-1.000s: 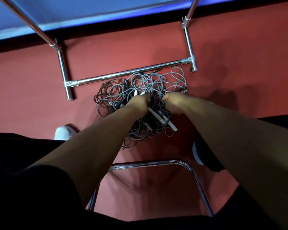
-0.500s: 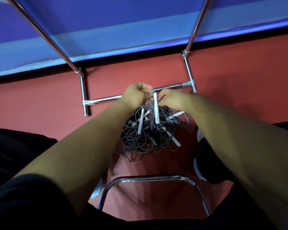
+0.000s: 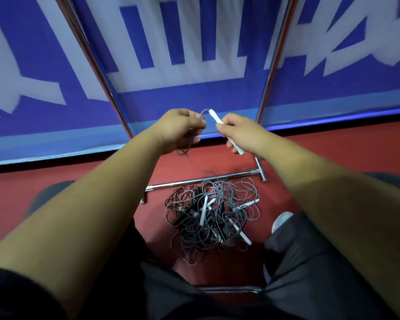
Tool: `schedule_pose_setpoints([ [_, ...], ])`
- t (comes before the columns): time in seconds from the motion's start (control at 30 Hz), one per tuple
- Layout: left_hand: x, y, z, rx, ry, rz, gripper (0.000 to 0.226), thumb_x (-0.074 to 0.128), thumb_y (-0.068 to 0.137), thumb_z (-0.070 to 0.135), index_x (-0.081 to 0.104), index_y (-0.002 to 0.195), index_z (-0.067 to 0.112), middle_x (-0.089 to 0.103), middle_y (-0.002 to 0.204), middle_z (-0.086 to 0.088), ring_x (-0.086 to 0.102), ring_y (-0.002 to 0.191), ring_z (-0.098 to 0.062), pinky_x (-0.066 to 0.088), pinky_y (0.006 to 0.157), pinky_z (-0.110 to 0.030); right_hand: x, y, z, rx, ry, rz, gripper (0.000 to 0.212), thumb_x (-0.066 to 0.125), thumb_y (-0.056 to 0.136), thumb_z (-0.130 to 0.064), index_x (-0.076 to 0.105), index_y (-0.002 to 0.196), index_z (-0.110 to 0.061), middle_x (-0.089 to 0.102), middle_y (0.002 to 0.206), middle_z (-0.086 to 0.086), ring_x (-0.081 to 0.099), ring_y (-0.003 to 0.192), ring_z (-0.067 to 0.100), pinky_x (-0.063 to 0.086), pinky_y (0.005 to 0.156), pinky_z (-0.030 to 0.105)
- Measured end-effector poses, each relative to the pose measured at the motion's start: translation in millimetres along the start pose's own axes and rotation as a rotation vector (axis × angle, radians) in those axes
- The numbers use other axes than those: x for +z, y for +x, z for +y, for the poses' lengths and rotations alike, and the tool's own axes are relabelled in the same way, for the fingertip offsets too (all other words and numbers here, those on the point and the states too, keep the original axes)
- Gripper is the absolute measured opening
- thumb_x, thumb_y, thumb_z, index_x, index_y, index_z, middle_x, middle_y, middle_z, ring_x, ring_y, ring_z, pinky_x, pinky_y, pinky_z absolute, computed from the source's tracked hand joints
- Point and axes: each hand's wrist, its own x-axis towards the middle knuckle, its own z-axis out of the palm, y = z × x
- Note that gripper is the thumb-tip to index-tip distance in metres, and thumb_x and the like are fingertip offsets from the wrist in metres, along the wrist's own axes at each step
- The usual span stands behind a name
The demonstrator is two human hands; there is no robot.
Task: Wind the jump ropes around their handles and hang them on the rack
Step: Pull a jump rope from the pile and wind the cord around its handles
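At far left, the blue and white banner (image 3: pixel 44 112) is being seen behind the rack (image 3: pixel 90 58), whose two chrome uprights are leaning across it.

The left hand (image 3: pixel 180 130) is being held raised in front of the banner, between the uprights. Its fingers are curled and the grey cord (image 3: pixel 202 112) is being pinched between thumb and fingertips. Below this hand the cord is being left to trail down, slack and kinked, towards the floor (image 3: pixel 333 153).

Just right of the left hand, the cord is being arched over into the top end of the white handle (image 3: pixel 215 116). The handle is being gripped tilted in the right hand (image 3: pixel 243 132), fingers wrapped round its middle, both ends showing beyond the fist. The two hands are being kept close together but apart.

Lower in the view, the rack's base bar (image 3: pixel 194 181) is lying on the red floor. Just in front of it, the pile of jump ropes (image 3: pixel 210 218) is resting tangled on the floor, grey and dark cords mixed with several white handles. Whether the trailing cord is touching the bar cannot be told.

To the right of the pile, a light-coloured shoe (image 3: pixel 281 221) is being partly covered by a dark trouser leg. A chrome tube (image 3: pixel 229 289) is crossing the bottom edge.
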Motion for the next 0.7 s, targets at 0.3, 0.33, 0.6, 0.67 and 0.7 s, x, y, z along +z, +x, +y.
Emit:
schedule_pose_setpoints([
  [0.3, -44, -45, 19, 0.135, 0.998, -0.107, 0.007, 0.068, 0.098, 0.026, 0.073, 0.095, 0.026, 0.078, 0.088, 0.011, 0.069, 0.082, -0.005, 0.053, 0.083, -0.030, -38, -51, -54, -0.076, 0.312, 0.290, 0.017, 0.063, 0.103, -0.033, 0.066, 0.098, -0.017, 0.061, 0.084, -0.001, 0.045, 0.055, 0.015, 0.038, 0.048, 0.024],
  [0.33, -46, -48, 12, 0.110, 0.935, -0.112, 0.008, 0.067, 0.100, 0.026, 0.074, 0.097, 0.024, 0.079, 0.090, 0.007, 0.068, 0.078, -0.005, 0.053, 0.078, -0.028, -36, -50, -43, -0.045, 0.309, 0.284, 0.017, 0.063, 0.103, -0.032, 0.066, 0.098, -0.016, 0.061, 0.085, 0.000, 0.045, 0.055, 0.015, 0.039, 0.048, 0.025],
  [0.6, -25, -37, -15, -0.013, -0.160, 0.060, 0.012, 0.064, 0.106, 0.018, 0.067, 0.106, 0.007, 0.072, 0.085, -0.006, 0.072, 0.070, -0.014, 0.064, 0.067, -0.029, -10, -25, -11, 0.247, 0.186, 0.110, 0.009, 0.069, 0.094, -0.016, 0.065, 0.101, -0.011, 0.049, 0.072, 0.002, 0.042, 0.051, 0.015, 0.040, 0.051, 0.028],
  [0.67, -20, -30, -1, -0.019, -0.392, 0.056, 0.015, 0.065, 0.105, 0.022, 0.067, 0.104, 0.008, 0.071, 0.083, -0.003, 0.072, 0.070, -0.009, 0.062, 0.065, -0.024, -5, -21, -12, 0.218, 0.129, 0.022, 0.019, 0.066, 0.095, -0.012, 0.075, 0.111, -0.016, 0.046, 0.064, -0.001, 0.040, 0.049, 0.015, 0.038, 0.052, 0.028],
  [0.7, -19, -27, 4, -0.039, -0.517, 0.056, 0.016, 0.065, 0.105, 0.022, 0.067, 0.102, 0.007, 0.071, 0.082, -0.003, 0.073, 0.072, -0.008, 0.062, 0.065, -0.023, -1, -19, -11, 0.208, 0.130, -0.035, 0.026, 0.064, 0.095, -0.008, 0.077, 0.114, -0.022, 0.044, 0.061, -0.001, 0.039, 0.049, 0.015, 0.037, 0.052, 0.028],
])
